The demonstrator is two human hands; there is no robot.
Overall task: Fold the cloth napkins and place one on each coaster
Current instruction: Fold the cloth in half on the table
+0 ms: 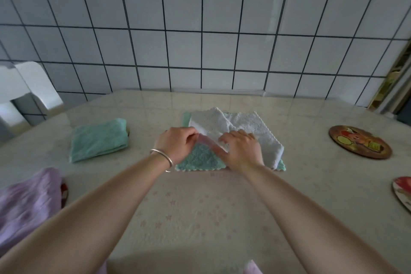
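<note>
Far left of the hands, a purple napkin is lying over a mostly hidden coaster, and beyond it a folded green napkin is sitting on the counter. The left hand, wearing a bangle, and the right hand are both pinching an edge of the white napkin, which is lying on a spread teal napkin under the hands. Right of them, two bare coasters are lying apart: a round one and another at the frame's edge.

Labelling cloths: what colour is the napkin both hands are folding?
White napkin, lying on a flat teal napkin; head view.
</note>
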